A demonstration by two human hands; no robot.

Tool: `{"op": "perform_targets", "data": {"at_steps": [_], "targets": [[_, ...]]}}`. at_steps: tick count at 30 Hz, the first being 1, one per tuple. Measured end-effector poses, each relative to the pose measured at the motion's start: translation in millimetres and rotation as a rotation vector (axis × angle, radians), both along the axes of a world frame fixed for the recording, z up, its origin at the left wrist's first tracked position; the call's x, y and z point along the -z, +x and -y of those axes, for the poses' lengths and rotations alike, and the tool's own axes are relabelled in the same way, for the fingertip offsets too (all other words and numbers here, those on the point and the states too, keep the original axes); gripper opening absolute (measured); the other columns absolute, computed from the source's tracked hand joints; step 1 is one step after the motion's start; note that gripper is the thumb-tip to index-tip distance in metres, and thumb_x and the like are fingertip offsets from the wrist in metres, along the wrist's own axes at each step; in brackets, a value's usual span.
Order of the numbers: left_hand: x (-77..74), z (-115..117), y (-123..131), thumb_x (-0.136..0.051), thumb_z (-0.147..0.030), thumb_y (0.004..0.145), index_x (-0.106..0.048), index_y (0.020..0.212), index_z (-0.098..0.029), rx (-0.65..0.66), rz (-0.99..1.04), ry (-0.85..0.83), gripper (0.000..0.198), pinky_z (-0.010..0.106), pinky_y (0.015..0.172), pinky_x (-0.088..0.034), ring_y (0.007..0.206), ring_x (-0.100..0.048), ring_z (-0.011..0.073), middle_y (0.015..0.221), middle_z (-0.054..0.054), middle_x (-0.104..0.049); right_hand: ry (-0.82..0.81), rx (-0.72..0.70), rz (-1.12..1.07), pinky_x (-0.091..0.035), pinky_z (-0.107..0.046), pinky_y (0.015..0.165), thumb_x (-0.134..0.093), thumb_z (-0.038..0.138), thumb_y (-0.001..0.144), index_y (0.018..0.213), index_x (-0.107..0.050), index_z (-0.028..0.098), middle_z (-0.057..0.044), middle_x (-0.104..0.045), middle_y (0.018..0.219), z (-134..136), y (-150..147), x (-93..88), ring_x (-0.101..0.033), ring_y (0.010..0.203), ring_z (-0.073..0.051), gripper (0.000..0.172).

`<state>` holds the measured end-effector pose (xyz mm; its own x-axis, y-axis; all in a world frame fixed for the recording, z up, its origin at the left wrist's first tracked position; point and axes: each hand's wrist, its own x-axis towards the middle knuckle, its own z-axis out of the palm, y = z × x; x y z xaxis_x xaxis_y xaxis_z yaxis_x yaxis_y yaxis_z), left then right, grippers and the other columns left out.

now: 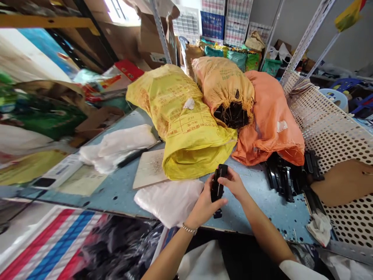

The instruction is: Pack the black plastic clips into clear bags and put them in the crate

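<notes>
Both my hands hold one black plastic part [217, 187] upright over the blue table [256, 202]. My left hand [204, 206] wraps its lower half, thumb across the front. My right hand [233, 183] pinches its upper end with closed fingers. A pile of similar black parts [287, 177] lies to the right, spilling from under an orange sack [271, 116]. Another orange-yellow sack [223, 83] lies open, showing black parts inside. A yellow sack [180, 116] lies just beyond my hands.
White plastic bags [169, 200] [116, 147] lie on the table left of my hands. A white perforated crate [335, 132] stands at the right, with another person's arm [340, 181] against it. A white rag [319, 227] lies near the front edge. Shelves, boxes and stacked crates fill the background.
</notes>
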<state>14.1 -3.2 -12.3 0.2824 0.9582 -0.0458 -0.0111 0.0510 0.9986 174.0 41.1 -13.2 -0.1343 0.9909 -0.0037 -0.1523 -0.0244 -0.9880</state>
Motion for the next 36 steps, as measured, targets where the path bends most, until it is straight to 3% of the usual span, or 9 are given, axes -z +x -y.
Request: {"op": "perform_targets", "data": {"at_steps": [5, 9, 13, 15, 20, 23, 27, 31, 36], "targets": [[-17.8, -3, -4, -0.068, -0.051, 0.085, -0.041, 0.143, -0.019, 0.043, 0.275, -0.278, 0.071, 0.035, 0.07, -0.059, 0.077, -0.069, 0.0178, 0.112, 0.011, -0.065, 0.327, -0.018, 0.467, -0.049, -0.041, 0.098, -0.053, 0.048, 0.099, 0.137, -0.051, 0.024, -0.009, -0.065, 0.123, 4, 17, -11.9, -0.062, 0.112, -0.023, 0.045], [-34.5, -1, -10, -0.074, -0.046, 0.081, -0.045, 0.139, -0.019, 0.1, 0.331, -0.331, 0.071, 0.03, 0.065, -0.058, 0.073, -0.068, 0.0153, 0.108, 0.009, -0.065, 0.739, 0.014, 1.017, -0.051, -0.041, 0.084, -0.049, 0.041, 0.102, 0.111, -0.062, 0.017, -0.013, -0.067, 0.105, -2, 41, -28.0, -0.06, 0.096, -0.025, 0.029], [-40.7, 4, -11, -0.072, -0.045, 0.084, -0.038, 0.15, -0.024, 0.203, 0.269, -0.347, 0.077, 0.03, 0.064, -0.057, 0.072, -0.066, 0.0145, 0.108, 0.008, -0.064, 0.929, -0.136, 1.177, -0.046, -0.036, 0.071, -0.047, 0.043, 0.103, 0.085, -0.064, 0.017, -0.009, -0.064, 0.08, -9, 59, -43.3, -0.056, 0.077, -0.022, 0.036], [-40.4, 7, -9, -0.069, -0.045, 0.086, -0.03, 0.156, -0.027, 0.235, 0.205, -0.303, 0.081, 0.031, 0.067, -0.058, 0.072, -0.065, 0.0138, 0.109, 0.007, -0.064, 0.84, -0.194, 1.047, -0.044, -0.034, 0.067, -0.05, 0.051, 0.1, 0.075, -0.061, 0.018, -0.007, -0.059, 0.073, -8, 60, -45.1, -0.054, 0.072, -0.02, 0.042], [-35.8, 7, -3, -0.067, -0.043, 0.089, -0.022, 0.16, -0.028, 0.162, 0.033, -0.071, 0.086, 0.034, 0.079, -0.058, 0.093, -0.065, 0.0201, 0.125, 0.011, -0.063, 0.204, -0.138, 0.467, -0.035, -0.028, 0.05, -0.028, 0.068, 0.1, 0.07, -0.053, 0.021, 0.002, -0.045, 0.055, 9, 39, -32.0, -0.041, 0.048, -0.013, 0.061], [-35.4, 5, -7, -0.067, -0.042, 0.089, -0.021, 0.161, -0.03, 0.159, 0.056, -0.099, 0.086, 0.034, 0.077, -0.058, 0.088, -0.065, 0.0187, 0.123, 0.01, -0.062, 0.113, -0.233, 0.495, -0.034, -0.027, 0.046, -0.012, 0.064, 0.102, 0.073, -0.051, 0.021, 0.004, -0.045, 0.053, 13, 33, -31.6, -0.04, 0.043, -0.013, 0.065], [-42.3, 3, -15, -0.066, -0.044, 0.089, -0.016, 0.161, -0.032, 0.226, 0.22, -0.279, 0.088, 0.032, 0.068, -0.058, 0.073, -0.064, 0.0142, 0.107, 0.005, -0.062, 0.66, -0.195, 1.073, -0.04, -0.031, 0.064, -0.04, 0.051, 0.104, 0.095, -0.061, 0.017, -0.006, -0.063, 0.082, 3, 49, -51.1, -0.055, 0.072, -0.018, 0.041], [-52.1, 5, -19, -0.069, -0.044, 0.086, -0.014, 0.16, -0.032, 0.303, 0.336, -0.446, 0.093, 0.031, 0.059, -0.056, 0.067, -0.068, 0.0171, 0.096, 0.003, -0.064, 1.349, -0.289, 1.447, -0.031, -0.032, 0.064, -0.042, 0.02, 0.105, 0.089, -0.062, 0.017, -0.003, -0.061, 0.076, -10, 62, -75.3, -0.049, 0.071, -0.017, 0.026], [-57.9, 7, -22, -0.069, -0.046, 0.084, -0.014, 0.16, -0.026, 0.327, 0.352, -0.545, 0.096, 0.03, 0.055, -0.054, 0.063, -0.068, 0.0184, 0.091, 0.004, -0.066, 1.583, -0.395, 1.411, -0.026, -0.033, 0.059, -0.043, 0.035, 0.106, 0.079, -0.06, 0.016, -0.001, -0.055, 0.067, -17, 66, -93.5, -0.045, 0.064, -0.016, 0.037]]}}
